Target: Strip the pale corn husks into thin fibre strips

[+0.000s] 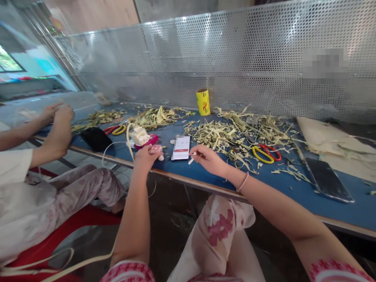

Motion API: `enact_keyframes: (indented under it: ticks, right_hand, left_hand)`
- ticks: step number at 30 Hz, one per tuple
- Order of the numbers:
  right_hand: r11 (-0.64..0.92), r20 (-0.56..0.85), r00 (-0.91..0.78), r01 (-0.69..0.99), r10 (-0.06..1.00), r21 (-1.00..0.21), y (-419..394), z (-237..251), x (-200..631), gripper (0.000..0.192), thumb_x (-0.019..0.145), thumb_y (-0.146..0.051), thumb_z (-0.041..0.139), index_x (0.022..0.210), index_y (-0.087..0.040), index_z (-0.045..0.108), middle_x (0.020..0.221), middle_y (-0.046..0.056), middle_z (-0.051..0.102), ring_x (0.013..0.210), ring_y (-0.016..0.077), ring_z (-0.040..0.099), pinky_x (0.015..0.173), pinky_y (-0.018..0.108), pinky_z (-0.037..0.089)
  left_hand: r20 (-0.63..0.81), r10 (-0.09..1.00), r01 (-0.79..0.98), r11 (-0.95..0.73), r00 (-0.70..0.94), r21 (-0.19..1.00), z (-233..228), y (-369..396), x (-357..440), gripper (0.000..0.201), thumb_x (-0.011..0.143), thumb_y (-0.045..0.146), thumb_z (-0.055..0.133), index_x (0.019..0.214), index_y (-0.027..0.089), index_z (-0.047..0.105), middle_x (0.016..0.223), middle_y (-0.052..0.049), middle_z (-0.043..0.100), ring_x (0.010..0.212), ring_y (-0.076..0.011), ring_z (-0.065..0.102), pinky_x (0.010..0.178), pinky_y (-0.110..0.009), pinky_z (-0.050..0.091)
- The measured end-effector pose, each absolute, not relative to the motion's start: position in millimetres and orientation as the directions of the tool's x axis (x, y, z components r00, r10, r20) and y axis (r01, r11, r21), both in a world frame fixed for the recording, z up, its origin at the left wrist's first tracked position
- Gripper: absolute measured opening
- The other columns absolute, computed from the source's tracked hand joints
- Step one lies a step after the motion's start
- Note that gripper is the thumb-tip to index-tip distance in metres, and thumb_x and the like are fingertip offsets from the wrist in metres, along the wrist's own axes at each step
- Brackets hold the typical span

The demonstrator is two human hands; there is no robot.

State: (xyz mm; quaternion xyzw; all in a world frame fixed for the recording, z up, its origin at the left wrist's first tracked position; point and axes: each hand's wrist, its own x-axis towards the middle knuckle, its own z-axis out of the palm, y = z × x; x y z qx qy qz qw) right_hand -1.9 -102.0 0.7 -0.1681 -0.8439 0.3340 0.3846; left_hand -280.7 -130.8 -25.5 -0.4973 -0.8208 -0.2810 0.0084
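Observation:
My left hand (143,157) is closed around a small pinkish, shiny object (155,149) at the table's front edge. A small white rounded piece (161,157) shows just below it; I cannot tell if it is held. My right hand (207,159) pinches a small white piece (192,157), too small to name, beside a phone (182,149) with a lit screen. The phone lies between both hands. Behind my left hand sit a cream-coloured bundle (140,136) and a magenta object (149,141). A pale flat strip (129,143) stands up beside them.
Dried plant strips (217,135) lie heaped across the blue table (246,188). Red-and-yellow scissors (266,154), a dark phone (327,178) and brown paper (337,147) are to the right. A yellow roll (203,102) stands by the perforated metal panel (249,58). A co-worker's hands (60,112) work at left.

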Motion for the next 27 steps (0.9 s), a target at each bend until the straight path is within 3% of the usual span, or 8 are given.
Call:
enact_keyframes:
  ticks: [3, 6, 12, 16, 19, 22, 25, 27]
  right_hand:
    - [0.824, 0.549, -0.724, 0.048, 0.418, -0.565, -107, 5, -9, 0.01, 0.089, -0.014, 0.048, 0.089, -0.017, 0.057, 0.09, 0.006, 0.059, 0.084, 0.0144, 0.055, 0.079, 0.029, 0.046]
    - [0.846, 0.579, -0.723, 0.014, 0.377, -0.533, -115, 13, -22, 0.01, 0.091, -0.015, 0.047, 0.094, -0.018, 0.056, 0.094, 0.007, 0.059, 0.087, 0.015, 0.055, 0.081, 0.029, 0.046]
    - [0.863, 0.673, -0.695, -0.154, 0.251, -0.481, -138, 32, -41, 0.012, 0.094, -0.02, 0.043, 0.097, -0.02, 0.055, 0.101, 0.008, 0.06, 0.096, 0.0168, 0.055, 0.087, 0.032, 0.046]
    - [0.834, 0.71, -0.612, -0.144, 0.348, -0.533, -146, 33, -36, 0.012, 0.094, -0.022, 0.042, 0.099, -0.02, 0.053, 0.101, 0.008, 0.061, 0.098, 0.0172, 0.056, 0.089, 0.034, 0.046]
    - [0.75, 0.707, -0.517, -0.173, 0.483, -0.639, -146, 31, -29, 0.012, 0.094, -0.024, 0.044, 0.099, -0.02, 0.054, 0.102, 0.008, 0.062, 0.097, 0.0172, 0.058, 0.088, 0.034, 0.048]
    - [0.677, 0.674, -0.492, -0.208, 0.551, -0.706, -146, 35, -22, 0.013, 0.093, -0.025, 0.046, 0.1, -0.02, 0.055, 0.099, 0.007, 0.064, 0.091, 0.0164, 0.061, 0.085, 0.033, 0.05]
    - [0.719, 0.695, -0.487, -0.177, 0.529, -0.672, -149, 44, -13, 0.015, 0.093, -0.027, 0.049, 0.1, -0.02, 0.059, 0.096, 0.007, 0.065, 0.091, 0.0166, 0.061, 0.082, 0.032, 0.051]
    - [0.803, 0.729, -0.526, -0.134, 0.438, -0.58, -150, 49, -6, 0.016, 0.093, -0.026, 0.049, 0.1, -0.02, 0.062, 0.098, 0.007, 0.066, 0.094, 0.017, 0.061, 0.084, 0.033, 0.051]
  left_hand:
    - [0.396, 0.785, 0.834, 0.264, -0.477, 0.484, -25, -138, -274, 0.053, 0.075, 0.04, 0.063, 0.118, 0.01, 0.059, 0.116, -0.017, 0.064, 0.11, -0.0292, 0.057, 0.099, -0.039, 0.043]
    - [0.623, 0.638, 0.868, 0.158, -0.453, 0.47, -24, -157, -252, 0.053, 0.075, 0.037, 0.063, 0.122, 0.011, 0.057, 0.115, -0.017, 0.06, 0.111, -0.0292, 0.056, 0.099, -0.041, 0.043]
    - [0.813, 0.476, 0.842, -0.236, -0.336, 0.486, -27, -202, -188, 0.049, 0.073, 0.033, 0.068, 0.12, 0.019, 0.06, 0.1, -0.008, 0.055, 0.089, -0.0188, 0.062, 0.074, -0.03, 0.055]
    - [0.789, 0.438, 0.719, -0.363, -0.43, 0.593, -34, -212, -160, 0.055, 0.074, 0.041, 0.07, 0.122, 0.02, 0.058, 0.1, -0.007, 0.053, 0.081, -0.0151, 0.062, 0.061, -0.024, 0.054]
    - [0.783, 0.424, 0.667, -0.42, -0.456, 0.616, -39, -212, -149, 0.061, 0.072, 0.043, 0.072, 0.126, 0.02, 0.056, 0.104, -0.008, 0.053, 0.091, -0.0175, 0.063, 0.071, -0.027, 0.057]
    - [0.822, 0.365, 0.663, -0.487, -0.437, 0.569, -44, -210, -142, 0.06, 0.072, 0.041, 0.073, 0.125, 0.02, 0.056, 0.105, -0.008, 0.051, 0.094, -0.0183, 0.063, 0.077, -0.03, 0.057]
    - [0.853, 0.329, 0.663, -0.536, -0.405, 0.522, -48, -210, -138, 0.06, 0.072, 0.038, 0.074, 0.126, 0.021, 0.055, 0.104, -0.007, 0.05, 0.092, -0.0168, 0.063, 0.078, -0.03, 0.058]
    - [0.859, 0.328, 0.662, -0.547, -0.394, 0.513, -50, -211, -137, 0.06, 0.072, 0.036, 0.075, 0.126, 0.021, 0.055, 0.104, -0.007, 0.049, 0.092, -0.0168, 0.062, 0.078, -0.03, 0.058]
